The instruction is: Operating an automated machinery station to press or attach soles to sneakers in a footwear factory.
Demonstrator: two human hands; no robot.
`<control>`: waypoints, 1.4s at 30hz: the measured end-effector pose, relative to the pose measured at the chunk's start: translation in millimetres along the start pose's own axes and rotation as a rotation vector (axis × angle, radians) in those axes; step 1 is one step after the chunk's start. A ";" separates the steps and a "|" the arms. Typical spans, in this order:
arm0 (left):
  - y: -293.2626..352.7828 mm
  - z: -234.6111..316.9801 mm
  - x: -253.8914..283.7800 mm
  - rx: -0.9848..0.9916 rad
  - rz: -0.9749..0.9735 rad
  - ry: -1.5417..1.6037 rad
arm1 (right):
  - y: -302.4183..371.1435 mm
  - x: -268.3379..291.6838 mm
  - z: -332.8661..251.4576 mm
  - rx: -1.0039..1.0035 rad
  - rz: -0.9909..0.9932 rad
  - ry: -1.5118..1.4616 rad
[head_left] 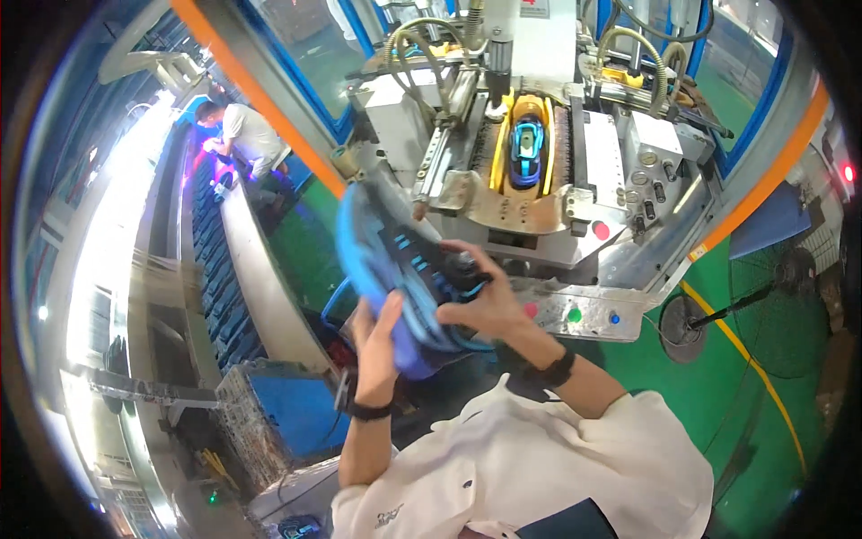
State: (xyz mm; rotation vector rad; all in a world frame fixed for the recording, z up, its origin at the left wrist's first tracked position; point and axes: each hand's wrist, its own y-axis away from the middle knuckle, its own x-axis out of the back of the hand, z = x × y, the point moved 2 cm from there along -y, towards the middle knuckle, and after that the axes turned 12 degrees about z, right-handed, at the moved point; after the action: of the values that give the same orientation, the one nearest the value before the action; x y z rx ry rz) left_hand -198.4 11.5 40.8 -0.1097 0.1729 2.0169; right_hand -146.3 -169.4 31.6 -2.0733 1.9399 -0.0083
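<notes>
A blue and black sports shoe [409, 278] is held in front of me, tilted, at the near left of the machine. My left hand [375, 346] is closed on its side, thumb pointing up along it. From the right, my right hand [489, 301] grips the shoe near its dark opening, fingers over the top and thumb below. The underside and my left fingertips are partly hidden, and the shoe looks slightly blurred. Beyond it, another blue and black shoe [527, 153] sits in a yellow-sided holder [499, 148] of the machine.
Red, green and blue buttons [575, 315] line the machine's front edge. Orange frame posts [260, 99] rise at both sides. A conveyor [220, 278] with dark pieces runs on the left, where a co-worker [247, 139] bends over it. A pedestal fan [718, 314] stands at right.
</notes>
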 end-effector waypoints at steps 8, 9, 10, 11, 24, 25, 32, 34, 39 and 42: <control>-126.7 -73.4 -206.2 0.080 -0.399 -0.129 | -37.5 191.1 -13.2 0.062 0.587 -0.026; -154.7 -88.7 -229.8 -0.012 -0.338 -0.183 | -37.1 209.1 -19.2 0.092 0.640 0.000; -193.5 -118.3 -252.1 -0.101 -0.380 -0.198 | -36.5 224.1 -24.8 0.123 0.697 0.028; -211.5 -131.4 -278.3 -0.268 -0.257 -0.290 | -35.7 235.7 -32.7 0.133 0.760 0.087; -316.5 -193.1 -337.9 -0.303 -0.019 -0.628 | -101.6 299.9 -52.9 0.286 0.984 0.540; -322.8 -191.9 -327.5 -0.119 -0.091 -0.379 | -123.9 309.3 -53.7 0.268 0.961 0.593; -217.4 -101.3 -193.1 0.530 -0.182 0.113 | -299.3 269.0 -39.3 -0.137 0.638 1.256; -190.0 -70.7 -139.9 0.504 -0.267 0.095 | -345.3 258.3 16.0 -0.253 0.579 1.361; -142.2 -14.9 -21.4 0.376 -0.096 0.048 | -380.9 191.8 98.6 -0.309 0.471 1.354; -110.4 1.2 30.4 0.231 0.153 0.052 | -388.1 186.7 159.8 -0.250 0.558 1.392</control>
State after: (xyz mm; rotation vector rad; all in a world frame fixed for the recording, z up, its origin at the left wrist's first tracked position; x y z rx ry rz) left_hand -112.4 86.2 29.1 -0.0026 0.4579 2.1317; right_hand 281.3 -301.1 -72.3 -1.5873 3.3121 -1.4811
